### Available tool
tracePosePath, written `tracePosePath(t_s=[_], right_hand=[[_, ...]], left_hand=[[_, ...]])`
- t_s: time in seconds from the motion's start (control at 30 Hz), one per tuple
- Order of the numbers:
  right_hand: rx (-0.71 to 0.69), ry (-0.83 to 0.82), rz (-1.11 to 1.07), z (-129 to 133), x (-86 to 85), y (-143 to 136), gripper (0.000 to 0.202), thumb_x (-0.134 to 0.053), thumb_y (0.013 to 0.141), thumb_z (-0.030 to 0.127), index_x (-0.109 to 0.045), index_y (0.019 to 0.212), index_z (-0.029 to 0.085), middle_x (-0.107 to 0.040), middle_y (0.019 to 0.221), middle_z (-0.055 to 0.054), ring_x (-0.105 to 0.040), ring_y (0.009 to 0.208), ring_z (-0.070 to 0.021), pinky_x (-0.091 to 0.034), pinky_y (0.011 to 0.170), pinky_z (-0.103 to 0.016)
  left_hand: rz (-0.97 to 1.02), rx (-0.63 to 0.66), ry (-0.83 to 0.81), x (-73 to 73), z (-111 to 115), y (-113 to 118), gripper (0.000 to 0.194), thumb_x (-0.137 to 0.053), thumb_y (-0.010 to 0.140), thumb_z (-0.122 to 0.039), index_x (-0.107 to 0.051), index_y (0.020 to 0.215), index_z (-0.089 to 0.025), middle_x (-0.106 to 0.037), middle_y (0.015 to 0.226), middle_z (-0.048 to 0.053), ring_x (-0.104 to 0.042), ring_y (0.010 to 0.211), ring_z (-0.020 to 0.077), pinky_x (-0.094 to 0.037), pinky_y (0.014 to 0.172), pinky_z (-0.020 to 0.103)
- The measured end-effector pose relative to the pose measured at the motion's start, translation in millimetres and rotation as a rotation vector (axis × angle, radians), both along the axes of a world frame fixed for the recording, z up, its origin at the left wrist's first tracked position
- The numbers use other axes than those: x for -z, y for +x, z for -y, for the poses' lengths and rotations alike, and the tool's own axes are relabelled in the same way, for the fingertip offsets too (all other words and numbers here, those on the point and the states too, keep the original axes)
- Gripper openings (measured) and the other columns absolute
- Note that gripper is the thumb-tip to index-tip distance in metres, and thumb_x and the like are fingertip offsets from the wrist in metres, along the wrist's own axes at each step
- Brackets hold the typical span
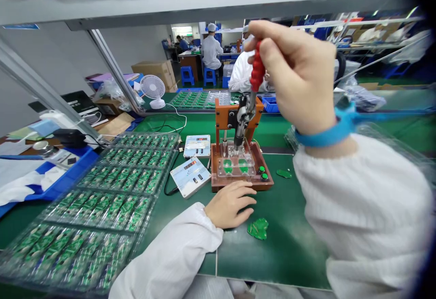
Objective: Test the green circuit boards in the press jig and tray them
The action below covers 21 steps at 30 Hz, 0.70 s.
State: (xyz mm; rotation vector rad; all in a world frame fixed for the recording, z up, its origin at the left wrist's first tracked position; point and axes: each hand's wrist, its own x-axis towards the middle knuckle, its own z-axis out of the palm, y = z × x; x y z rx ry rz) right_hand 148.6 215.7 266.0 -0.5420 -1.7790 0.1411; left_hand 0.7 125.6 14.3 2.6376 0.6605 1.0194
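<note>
Gripping the red lever (258, 74) in the right hand (296, 72), wrapping the fingers around its top and laying the thumb alongside. Holding it nearly upright above the press (242, 122), raised well clear of the base (218, 184).

Resting the left hand (231, 203) palm down at the front edge of the base, spreading the fingers loosely and pinching nothing visible. Hiding the underside of that palm, so not showing for certain any contact there.

Facing two green boards (228, 166) sitting side by side in the clear holder (235, 165) at the foot of the press. Having one loose piece (258, 229) lying near the left hand on the tabletop (293, 244), and another (284, 173) lying just right of the base.

Probably calling for a smooth, even stroke on the lever, without jerking. Preferably bracing the base lightly against rocking, while keeping the left fingertips out from under the moving parts. Ideally checking for boards lying flat in the holder before applying force, watching the lit meters (190, 176) beside the base, avoiding the green buttons (264, 176) at its right side, and keeping the sleeve clear of the filled tray (162, 178) at left.
</note>
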Motion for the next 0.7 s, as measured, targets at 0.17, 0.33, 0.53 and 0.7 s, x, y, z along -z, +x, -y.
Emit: tracePosePath(t_s=[0.17, 0.33, 0.53, 0.7], right_hand=[[0.026, 0.074, 0.020, 50, 42.0, 4, 0.034, -0.051, 0.107, 0.016, -0.065, 0.136, 0.029, -0.068, 0.131, 0.003, -0.065, 0.122, -0.0202, -0.054, 0.111, -0.039], [0.082, 0.005, 0.023, 64, 68.9, 4, 0.037, -0.051, 0.106, 0.019, -0.065, 0.136, 0.036, -0.066, 0.134, 0.005, -0.063, 0.127, -0.0274, -0.052, 0.115, -0.048], [-0.075, -0.037, -0.025, 62, 99.8, 10, 0.048, -0.059, 0.100, 0.006, -0.066, 0.134, 0.039, -0.068, 0.131, 0.007, -0.062, 0.129, -0.0258, -0.053, 0.115, -0.048], [-0.145, -0.080, -0.041, 55, 116.5, 11, 0.049, -0.058, 0.097, 0.004, -0.068, 0.132, 0.038, -0.070, 0.128, 0.005, -0.060, 0.131, -0.0290, -0.051, 0.115, -0.054]], left_hand=[[-0.005, -0.007, -0.018, 1.5, 0, 1, 0.018, -0.057, 0.098, -0.025, -0.070, 0.108, -0.018, -0.072, 0.118, 0.008, -0.057, 0.131, 0.0270, -0.051, 0.111, 0.045], [-0.020, -0.009, -0.022, 1.3, -1, 3, 0.018, -0.057, 0.099, -0.023, -0.071, 0.108, -0.018, -0.074, 0.113, 0.006, -0.055, 0.132, 0.0266, -0.050, 0.112, 0.042], [-0.032, -0.018, -0.010, -0.3, -1, 3, 0.016, -0.058, 0.099, -0.021, -0.071, 0.107, -0.017, -0.075, 0.109, 0.005, -0.057, 0.129, 0.0252, -0.050, 0.111, 0.040], [-0.054, -0.026, -0.018, 2.5, -3, 3, 0.015, -0.058, 0.099, -0.021, -0.071, 0.106, -0.018, -0.075, 0.109, 0.003, -0.057, 0.129, 0.0244, -0.049, 0.112, 0.039]])
